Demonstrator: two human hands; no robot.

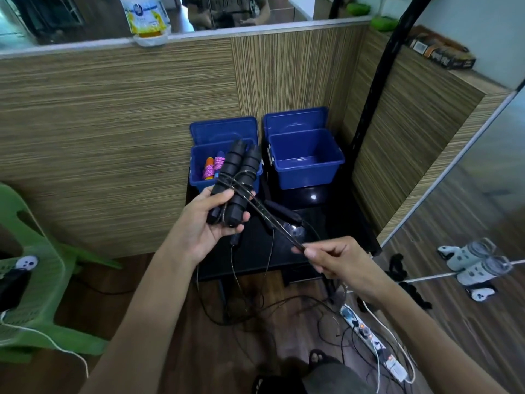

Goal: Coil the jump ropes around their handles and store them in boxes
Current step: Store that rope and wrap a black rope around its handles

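Two black handles gripped by left hand; right hand pinches rope; bag print unreadable.

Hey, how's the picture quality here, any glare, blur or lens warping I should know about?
Head view: wide-angle bending curves the wooden partition and the arms at the edges; a bright glare spot sits on the glossy black table below the empty blue box; the rope between the left hand and right hand is slightly motion-blurred; the light is dim and even.
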